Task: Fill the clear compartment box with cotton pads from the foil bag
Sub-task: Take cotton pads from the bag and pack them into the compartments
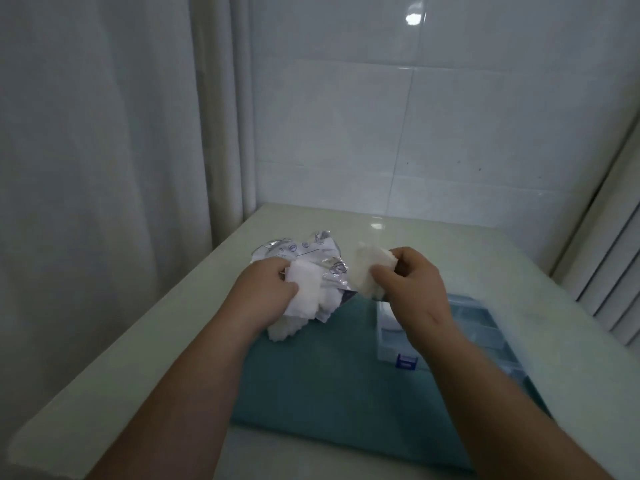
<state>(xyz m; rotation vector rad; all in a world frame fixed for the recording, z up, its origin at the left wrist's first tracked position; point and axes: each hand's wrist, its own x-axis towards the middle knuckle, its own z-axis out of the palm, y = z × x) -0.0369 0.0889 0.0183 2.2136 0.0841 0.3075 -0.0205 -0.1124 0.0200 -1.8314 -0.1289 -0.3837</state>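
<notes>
Just below the middle of the frame, both bare hands work over a pale desk. The left hand has its grip closed on a bundle of white cotton pads together with the crumpled foil bag, which sits just above and behind the fingers; more pads hang below the hand and touch the teal cloth spread on the desk. The right hand is closed around a separate wad of cotton pads, pinched between thumb and fingers, held just right of the bag and apart from the left bundle. The clear compartment box lies on the cloth at the lower right of centre, partly hidden by the right wrist, its blue latch facing the viewer. Blur hides what its compartments hold. White tiled wall fills the top of the frame.
</notes>
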